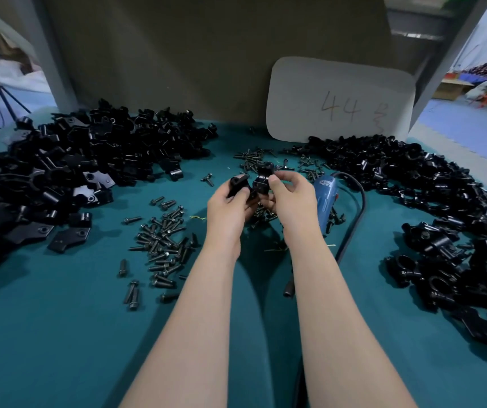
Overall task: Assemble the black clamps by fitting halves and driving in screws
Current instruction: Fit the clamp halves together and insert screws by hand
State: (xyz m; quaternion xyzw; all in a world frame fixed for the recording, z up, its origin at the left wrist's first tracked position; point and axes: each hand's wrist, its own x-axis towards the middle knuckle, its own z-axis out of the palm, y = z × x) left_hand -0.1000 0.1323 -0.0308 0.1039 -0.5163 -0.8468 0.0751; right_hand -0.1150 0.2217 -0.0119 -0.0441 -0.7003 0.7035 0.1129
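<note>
Teal tabletop (pixel 59 348), screws (pixel 162 240); brown board (pixel 192 54) behind.

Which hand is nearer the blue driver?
Right. The right hand, holding a clamp half, is right beside the driver; the left hand, holding the other half, sits beyond it, farther away.

In my left hand (pixel 230 207) I grip a black clamp half (pixel 238 184), and my right hand (pixel 291 195) pinches a second half (pixel 263 178) right against it; I cannot tell whether they are seated together. A big heap of loose halves (pixel 74 166) lies on the bench (pixel 59 334) to my left, some showing flat tabs with screw holes. A long heap of clamps (pixel 442 216) curves along my right. Dark screws (pixel 165 242) lie scattered near my left wrist, with more screws (pixel 254 159) beyond my hands. A blue power screwdriver (pixel 326 198) lies beside my right hand.
</note>
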